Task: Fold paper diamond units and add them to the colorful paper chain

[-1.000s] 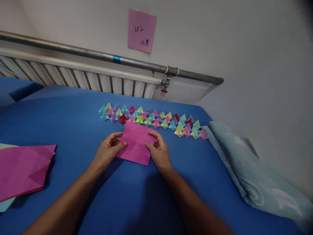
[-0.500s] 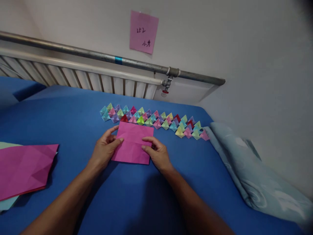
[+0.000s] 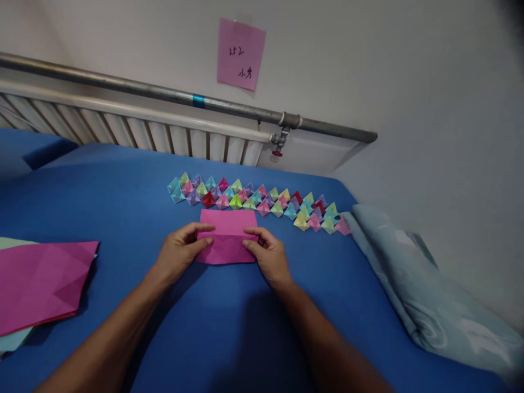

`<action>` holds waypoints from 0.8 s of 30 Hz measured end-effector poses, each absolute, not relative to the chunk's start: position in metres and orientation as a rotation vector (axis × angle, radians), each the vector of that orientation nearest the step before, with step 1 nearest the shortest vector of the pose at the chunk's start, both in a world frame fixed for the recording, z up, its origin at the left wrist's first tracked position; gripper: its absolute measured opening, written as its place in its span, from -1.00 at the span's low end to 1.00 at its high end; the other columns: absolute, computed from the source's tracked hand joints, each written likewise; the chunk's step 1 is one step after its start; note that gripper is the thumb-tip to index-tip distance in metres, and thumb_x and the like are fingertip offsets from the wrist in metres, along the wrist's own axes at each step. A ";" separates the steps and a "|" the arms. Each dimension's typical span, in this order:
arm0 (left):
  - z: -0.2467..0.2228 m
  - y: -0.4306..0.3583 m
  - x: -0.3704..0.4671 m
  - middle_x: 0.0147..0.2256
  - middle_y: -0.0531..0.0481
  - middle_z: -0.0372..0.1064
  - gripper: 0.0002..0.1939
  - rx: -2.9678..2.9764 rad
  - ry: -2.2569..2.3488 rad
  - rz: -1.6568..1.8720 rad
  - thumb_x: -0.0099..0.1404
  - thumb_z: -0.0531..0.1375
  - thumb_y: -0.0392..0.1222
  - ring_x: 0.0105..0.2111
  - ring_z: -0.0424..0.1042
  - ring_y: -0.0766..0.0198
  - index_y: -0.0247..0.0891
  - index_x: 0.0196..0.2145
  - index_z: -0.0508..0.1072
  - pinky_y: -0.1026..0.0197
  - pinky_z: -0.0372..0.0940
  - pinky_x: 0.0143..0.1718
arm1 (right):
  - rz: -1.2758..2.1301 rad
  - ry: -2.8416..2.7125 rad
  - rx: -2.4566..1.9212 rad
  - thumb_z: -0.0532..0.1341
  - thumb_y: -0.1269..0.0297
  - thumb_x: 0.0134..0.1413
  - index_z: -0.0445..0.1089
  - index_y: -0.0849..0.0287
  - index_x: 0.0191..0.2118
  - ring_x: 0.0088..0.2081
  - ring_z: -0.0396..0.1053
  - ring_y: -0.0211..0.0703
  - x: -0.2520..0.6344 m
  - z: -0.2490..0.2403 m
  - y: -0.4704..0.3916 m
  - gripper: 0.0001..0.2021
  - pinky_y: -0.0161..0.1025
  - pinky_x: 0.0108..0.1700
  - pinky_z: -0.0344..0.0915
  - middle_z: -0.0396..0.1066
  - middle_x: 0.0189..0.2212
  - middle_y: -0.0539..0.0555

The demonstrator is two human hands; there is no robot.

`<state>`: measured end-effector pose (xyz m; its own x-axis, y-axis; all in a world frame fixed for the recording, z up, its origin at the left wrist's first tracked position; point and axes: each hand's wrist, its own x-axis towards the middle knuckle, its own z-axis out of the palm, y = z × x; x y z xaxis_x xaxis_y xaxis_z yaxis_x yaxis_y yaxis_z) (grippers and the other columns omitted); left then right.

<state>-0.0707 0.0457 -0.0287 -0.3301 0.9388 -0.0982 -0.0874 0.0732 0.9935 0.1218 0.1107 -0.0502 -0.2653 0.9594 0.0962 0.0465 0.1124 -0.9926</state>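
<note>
A magenta sheet of origami paper is held between both hands above the blue surface, bent along a horizontal crease across its middle. My left hand pinches its left edge between thumb and fingers. On the right edge, my right hand does the same, thumb below the crease and index finger above. Just beyond the paper lie rows of small folded paper pieces in pink, green, blue, yellow and red. Both palms are turned inward, so some fingers are hidden.
To the left lies a stack of coloured paper sheets, magenta on top. A folded grey-green cloth rests at the right along the wall. Behind the blue surface run a radiator and a metal pipe; a pink note hangs above.
The magenta sheet, nearly flat and slightly slanted before, is now bent along its middle crease and looks shorter. Both hands have shifted slightly; the dark red folded piece behind is uncovered.
</note>
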 end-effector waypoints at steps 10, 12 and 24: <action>-0.029 0.043 -0.074 -0.32 0.02 0.48 -0.83 1.633 1.730 1.450 0.20 0.22 -0.14 -0.29 0.44 0.23 -0.14 -0.27 0.58 0.18 0.31 -0.19 | 0.780 -1.789 -0.959 0.19 0.37 0.07 0.52 0.11 -0.26 -0.36 0.34 -0.24 0.124 -0.044 0.107 -0.84 -0.30 -0.29 0.30 0.41 -0.38 0.00; -0.030 0.042 -0.074 -0.31 0.03 0.48 -0.85 1.744 1.726 1.458 0.25 0.19 -0.16 -0.26 0.46 0.23 -0.14 -0.27 0.57 0.19 0.33 -0.19 | 0.724 -1.811 -0.932 0.18 0.38 0.10 0.51 0.09 -0.27 -0.31 0.37 -0.22 0.124 -0.045 0.107 -0.85 -0.28 -0.25 0.33 0.40 -0.36 0.01; -0.034 0.043 -0.077 -0.13 -0.07 0.45 -0.89 2.124 1.922 1.472 0.31 0.18 -0.22 -0.10 0.39 0.13 -0.19 -0.32 0.51 0.01 0.31 -0.06 | 0.279 -1.979 -0.869 0.18 0.39 0.17 0.46 0.04 -0.29 0.01 0.34 -0.04 0.131 -0.042 0.106 -0.87 0.01 0.08 0.15 0.47 -0.08 0.04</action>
<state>-0.0772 0.0426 -0.0340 -0.1285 0.7497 0.6492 0.8219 -0.2859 0.4927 0.1306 0.1062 -0.0419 -0.3215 0.6743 0.6648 0.4641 0.7242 -0.5101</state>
